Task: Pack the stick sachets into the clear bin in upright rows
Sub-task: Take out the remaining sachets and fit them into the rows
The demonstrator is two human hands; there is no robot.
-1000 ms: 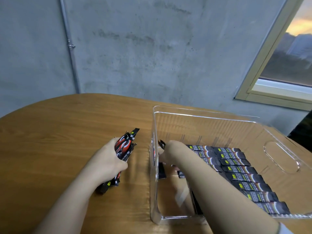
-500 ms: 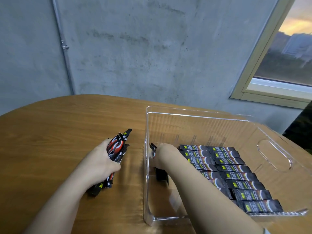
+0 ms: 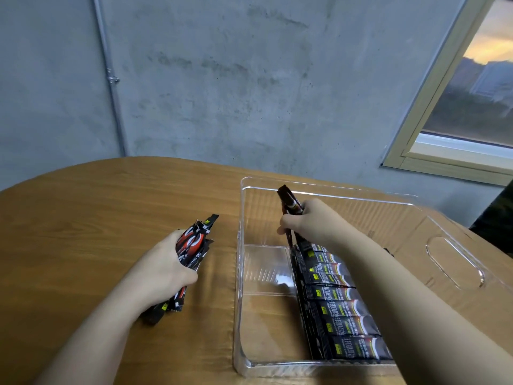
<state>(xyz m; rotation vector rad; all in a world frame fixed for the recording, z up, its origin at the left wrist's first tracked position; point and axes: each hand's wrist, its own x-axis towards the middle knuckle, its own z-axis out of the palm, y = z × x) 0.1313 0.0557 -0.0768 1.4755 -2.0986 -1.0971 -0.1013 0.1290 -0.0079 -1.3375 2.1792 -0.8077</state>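
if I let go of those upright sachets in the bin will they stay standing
Probably not alone: the sachets in the right hand look thin and narrow-based. They would likely lean on the packed sachets beside them. The glossy film looks slippery.

The right hand [image 3: 308,222] pinches upright sachets [image 3: 290,205] inside the bin [image 3: 241,245], rows [image 3: 341,304] lying below its fingers. The left hand [image 3: 163,262] grips a bundle [image 3: 191,245] on the table [image 3: 83,218].
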